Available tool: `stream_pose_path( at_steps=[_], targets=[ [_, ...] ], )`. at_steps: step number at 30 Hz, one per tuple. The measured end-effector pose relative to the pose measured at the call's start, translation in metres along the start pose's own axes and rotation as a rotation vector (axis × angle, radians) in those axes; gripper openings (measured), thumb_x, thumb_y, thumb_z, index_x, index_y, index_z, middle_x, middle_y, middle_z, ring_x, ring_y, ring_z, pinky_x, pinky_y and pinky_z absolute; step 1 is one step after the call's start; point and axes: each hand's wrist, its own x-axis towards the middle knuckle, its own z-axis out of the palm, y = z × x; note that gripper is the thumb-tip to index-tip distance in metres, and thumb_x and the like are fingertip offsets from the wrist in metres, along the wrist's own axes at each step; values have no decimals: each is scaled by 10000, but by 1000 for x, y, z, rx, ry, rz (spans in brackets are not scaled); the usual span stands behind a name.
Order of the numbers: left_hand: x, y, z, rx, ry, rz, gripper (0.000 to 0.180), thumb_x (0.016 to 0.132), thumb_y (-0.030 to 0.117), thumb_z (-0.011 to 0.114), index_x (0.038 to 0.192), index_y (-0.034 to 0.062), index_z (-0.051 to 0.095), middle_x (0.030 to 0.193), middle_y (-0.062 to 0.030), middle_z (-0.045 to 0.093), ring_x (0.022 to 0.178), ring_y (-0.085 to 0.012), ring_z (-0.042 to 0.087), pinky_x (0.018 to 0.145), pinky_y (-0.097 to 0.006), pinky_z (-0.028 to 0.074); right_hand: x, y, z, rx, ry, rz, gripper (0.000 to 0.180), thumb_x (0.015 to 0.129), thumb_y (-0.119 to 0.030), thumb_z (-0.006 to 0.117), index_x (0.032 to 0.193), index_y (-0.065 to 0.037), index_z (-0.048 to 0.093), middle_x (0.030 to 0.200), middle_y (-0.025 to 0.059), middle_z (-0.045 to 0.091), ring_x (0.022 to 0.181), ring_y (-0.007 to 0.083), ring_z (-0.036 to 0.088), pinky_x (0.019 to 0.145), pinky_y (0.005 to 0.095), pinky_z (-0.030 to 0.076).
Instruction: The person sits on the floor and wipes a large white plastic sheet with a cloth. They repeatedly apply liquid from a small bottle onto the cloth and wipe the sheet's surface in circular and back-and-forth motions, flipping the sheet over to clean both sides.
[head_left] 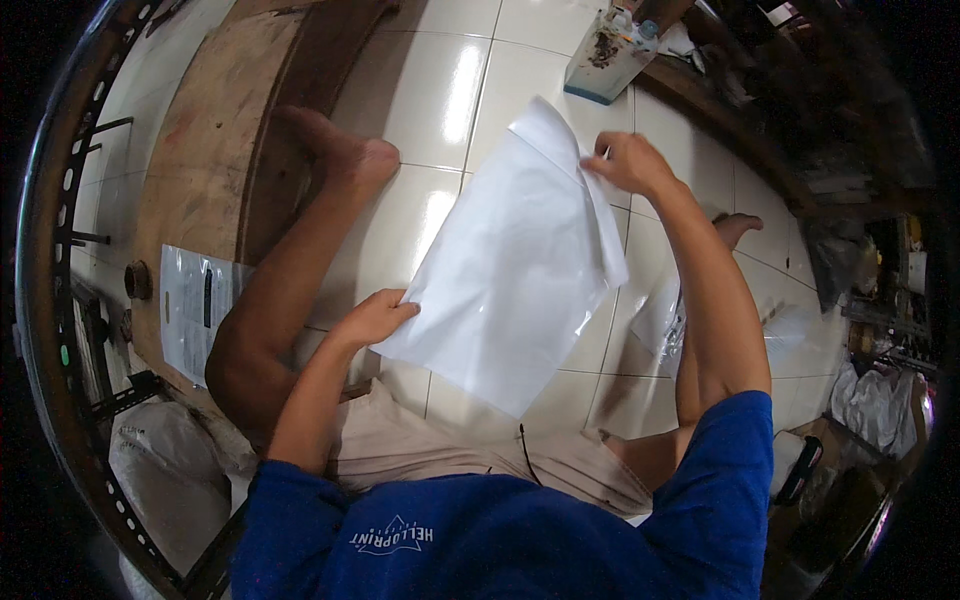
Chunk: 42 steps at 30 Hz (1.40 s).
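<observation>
Over the glossy white tiled floor [440,100], both hands hold up a large white plastic mailer bag [510,270]. Left hand [375,318] fingers pinch its lower-left corner; right hand [630,162] fingers grip the folded flap at the top. Long axis runs lower-left to upper-right, flap end pointing away. Judging by this, the flap fold is underway; pressing it flat looks due next.

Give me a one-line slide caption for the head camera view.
Seated on a white tiled floor, a person holds a large white plastic bag with the left hand and right hand.
</observation>
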Motion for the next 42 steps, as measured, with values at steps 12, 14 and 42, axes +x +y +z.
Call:
stream_pose_path(
  at_steps=[12, 14, 42],
  targets=[
    [19, -30, 22, 288, 126, 56, 333, 886, 197, 589, 1134, -18, 642, 1027, -207, 692, 919, -314, 670, 835, -388, 503, -104, 26, 85, 1472, 58, 286, 359, 863, -14, 558, 1217, -64, 535, 1047, 43, 628, 867, 128, 621, 708, 271, 524],
    [15, -31, 24, 203, 60, 26, 339, 878, 204, 602, 1136, -12, 644, 1037, -218, 686, 940, -327, 665, 847, -398, 500, -124, 22, 110, 1536, 70, 312, 355, 863, 0, 580, 1213, -48, 541, 1035, 50, 639, 872, 130, 630, 735, 280, 539],
    [11, 115, 122, -352, -107, 368, 410, 982, 226, 555, 1319, 9, 470, 1201, -97, 577, 1021, -156, 585, 872, -322, 496, -204, -31, 121, 1738, -75, 268, 325, 913, -83, 638, 1212, -36, 521, 1030, 49, 637, 835, 100, 628, 728, 246, 533]
  ],
)
